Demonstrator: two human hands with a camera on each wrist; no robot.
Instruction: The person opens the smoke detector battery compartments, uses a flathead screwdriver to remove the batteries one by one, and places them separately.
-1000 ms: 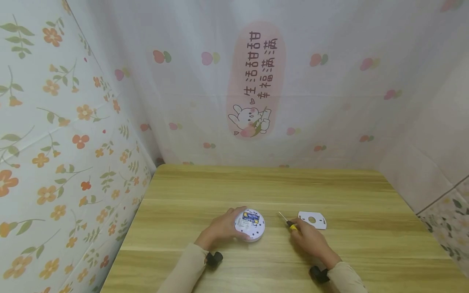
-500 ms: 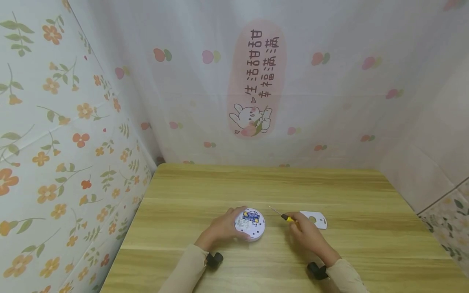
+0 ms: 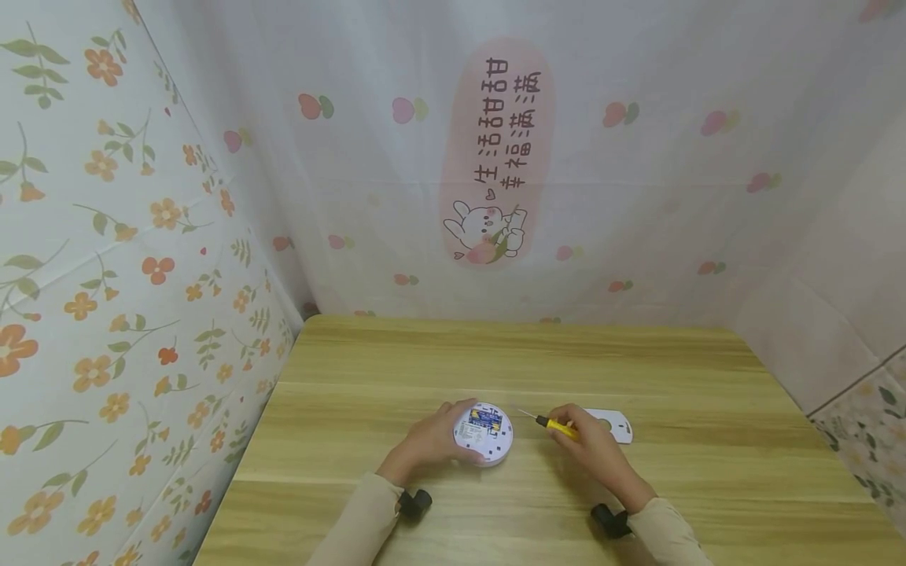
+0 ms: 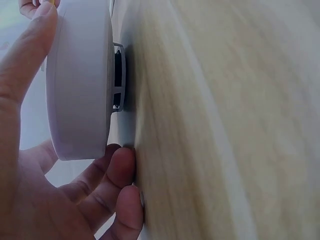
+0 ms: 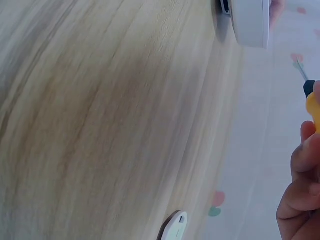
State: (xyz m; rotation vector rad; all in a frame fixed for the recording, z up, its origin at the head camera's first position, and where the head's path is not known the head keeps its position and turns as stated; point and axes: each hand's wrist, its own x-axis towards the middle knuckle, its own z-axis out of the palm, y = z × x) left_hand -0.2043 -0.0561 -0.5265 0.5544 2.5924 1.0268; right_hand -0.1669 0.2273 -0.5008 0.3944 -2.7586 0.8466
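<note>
In the head view, my left hand (image 3: 432, 437) grips a round white smoke detector (image 3: 488, 450) by its left edge, thumb near and fingers far. Its back faces up, showing blue-and-yellow batteries (image 3: 485, 418) in a recess. A vented part (image 4: 118, 77) sticks out of its underside towards the table in the left wrist view. To the right, my right hand (image 3: 593, 448) holds a screwdriver (image 3: 561, 427) with a yellow handle and black collar. Its thin shaft points left at the detector, the tip just short of the rim. In the right wrist view, the screwdriver (image 5: 311, 97) is partly cut off.
A flat white mounting plate (image 3: 619, 425) with a round hole lies on the wooden table (image 3: 396, 354) behind my right hand, which partly hides it. Printed curtains (image 3: 354, 157) hang behind the table and at its left. A black wrist camera (image 3: 414, 503) sits on each wrist.
My right hand has moved left with the screwdriver, and the shaft has swung to point more directly left, nearer the detector. My left hand and the detector stay in place.
</note>
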